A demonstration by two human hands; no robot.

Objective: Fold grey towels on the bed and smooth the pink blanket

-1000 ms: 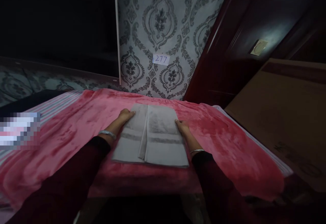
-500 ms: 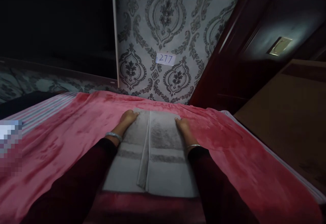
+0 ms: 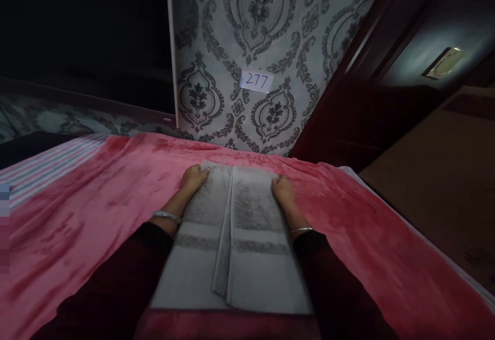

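A grey towel (image 3: 255, 211) with lighter bands lies folded on the pink blanket (image 3: 131, 190), its two side panels meeting near the middle. One loose edge stands up a little along that centre line. At the towel's far left corner, my left hand (image 3: 194, 179) is closed, thumb on top and the other fingers partly hidden. My right hand (image 3: 283, 190) grips the far right corner in the same way. Each wrist wears a silver bangle, and dark sleeves cover both forearms.
Behind the blanket rises a patterned wall (image 3: 209, 35) with a paper label (image 3: 256, 80) reading 277. A dark television screen (image 3: 85, 35) hangs at the left. On the right stand a dark red door (image 3: 348, 118) and a brown cardboard box (image 3: 436, 175). Striped cloth (image 3: 54, 159) shows at the left.
The view has shifted slightly, so the towel looks larger and its near edge sits lower. Both hands keep hold of the same far corners.
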